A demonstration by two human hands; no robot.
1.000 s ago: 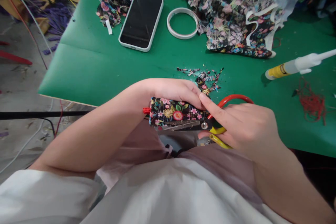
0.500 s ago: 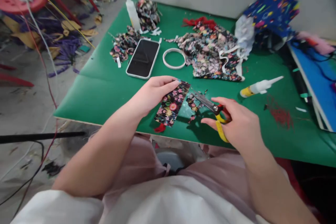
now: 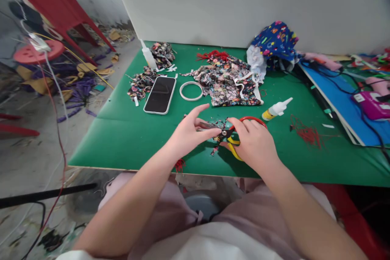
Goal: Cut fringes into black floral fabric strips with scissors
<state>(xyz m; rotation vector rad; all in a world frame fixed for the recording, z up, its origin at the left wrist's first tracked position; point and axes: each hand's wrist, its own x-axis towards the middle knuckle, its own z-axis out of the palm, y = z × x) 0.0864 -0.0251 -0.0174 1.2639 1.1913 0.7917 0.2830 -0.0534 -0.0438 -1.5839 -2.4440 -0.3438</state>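
My right hand (image 3: 256,142) grips scissors (image 3: 234,150) with one red and one yellow handle, blades pointing left. My left hand (image 3: 190,132) is at the blades, thumb stretched along them near the pivot and forefinger raised. Its other fingers are curled, and what they hold is hidden behind the hand and blades. The floral strip seen earlier does not show clearly. Small floral scraps (image 3: 215,150) lie on the green table (image 3: 122,138) under the scissors. A tuft of red threads (image 3: 180,165) lies at the front edge, beside my left wrist.
Behind my hands are a phone (image 3: 160,95), a white ring (image 3: 191,98) and a heap of floral fabric (image 3: 222,85). Glue bottles stand or lie at the back left (image 3: 149,56) and right (image 3: 276,110). Red threads (image 3: 309,134) and a blue folder (image 3: 332,105) are farther right.
My hands have come together, with the scissor blades now at my left hand. The floral strip has gone from clear sight. The camera view has tilted up and shifted right.
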